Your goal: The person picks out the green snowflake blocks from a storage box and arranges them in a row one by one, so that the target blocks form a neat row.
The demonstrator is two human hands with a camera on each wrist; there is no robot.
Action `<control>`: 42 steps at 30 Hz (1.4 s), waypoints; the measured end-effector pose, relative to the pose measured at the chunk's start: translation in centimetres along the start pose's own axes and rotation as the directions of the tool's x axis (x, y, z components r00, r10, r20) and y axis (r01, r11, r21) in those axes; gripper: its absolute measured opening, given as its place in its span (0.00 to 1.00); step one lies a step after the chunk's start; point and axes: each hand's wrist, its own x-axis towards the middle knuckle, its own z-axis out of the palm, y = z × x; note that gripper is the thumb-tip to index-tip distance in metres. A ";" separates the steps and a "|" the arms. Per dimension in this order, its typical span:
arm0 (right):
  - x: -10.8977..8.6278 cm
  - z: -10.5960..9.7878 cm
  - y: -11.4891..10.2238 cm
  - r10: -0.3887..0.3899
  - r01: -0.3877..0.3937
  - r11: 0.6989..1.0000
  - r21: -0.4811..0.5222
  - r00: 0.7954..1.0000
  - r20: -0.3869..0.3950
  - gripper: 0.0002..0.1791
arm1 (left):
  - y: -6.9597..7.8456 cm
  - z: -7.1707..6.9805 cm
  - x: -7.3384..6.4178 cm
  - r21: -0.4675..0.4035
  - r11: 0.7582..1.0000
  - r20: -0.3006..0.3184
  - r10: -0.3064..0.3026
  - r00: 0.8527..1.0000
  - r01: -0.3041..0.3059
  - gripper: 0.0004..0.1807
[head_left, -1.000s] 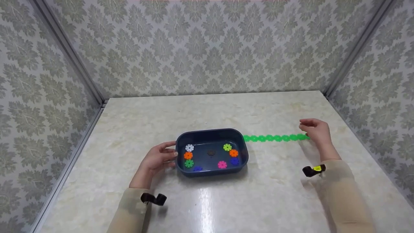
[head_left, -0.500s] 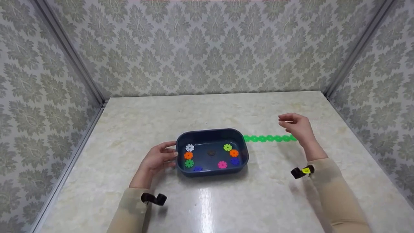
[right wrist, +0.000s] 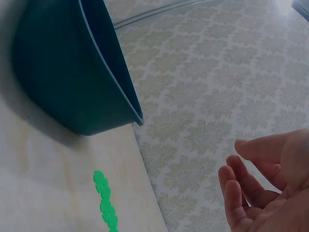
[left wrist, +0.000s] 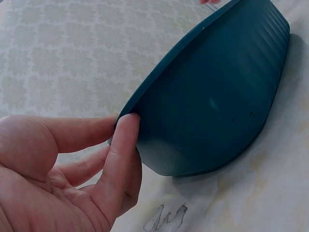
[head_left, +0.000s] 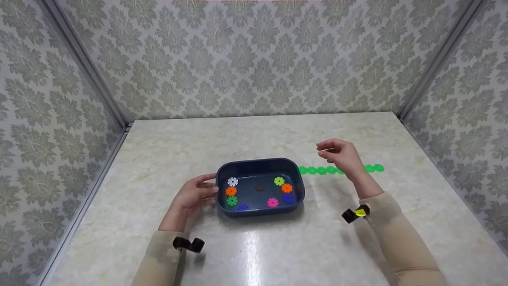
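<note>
A dark blue plastic basin stands on the table, holding several loose flower-shaped notched discs, such as a white one, a pink one and a yellow-green one. My left hand pinches the basin's left rim; in the left wrist view one finger lies against the outer wall. A chain of linked green discs runs right from behind the basin's right side, partly covered by my right hand. That hand is above the table with loosely bent fingers, nothing visible in it.
The pale marbled table backs onto a patterned wall, with patterned panels at both sides. Black wrist cameras sit on the left sleeve and the right sleeve.
My right hand has moved left from the far end of the green chain toward the basin, uncovering that end. The left hand and basin have stayed put.
</note>
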 end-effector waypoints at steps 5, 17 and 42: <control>-0.1 1.7 -0.7 -0.035 0.034 0.999 0.022 0.999 0.040 0.16 | 0.0 -0.1 0.0 -0.004 1.000 0.008 0.002 1.000 -0.002 0.34; -0.6 6.4 -3.0 -0.098 0.086 0.993 0.079 0.982 0.164 0.16 | -0.1 0.0 0.2 0.010 1.000 -0.006 -0.004 1.000 0.004 0.33; -1.2 17.0 -5.3 -0.144 0.120 0.989 0.083 0.880 0.453 0.15 | -0.1 0.0 0.2 0.012 1.000 -0.009 -0.017 1.000 0.017 0.33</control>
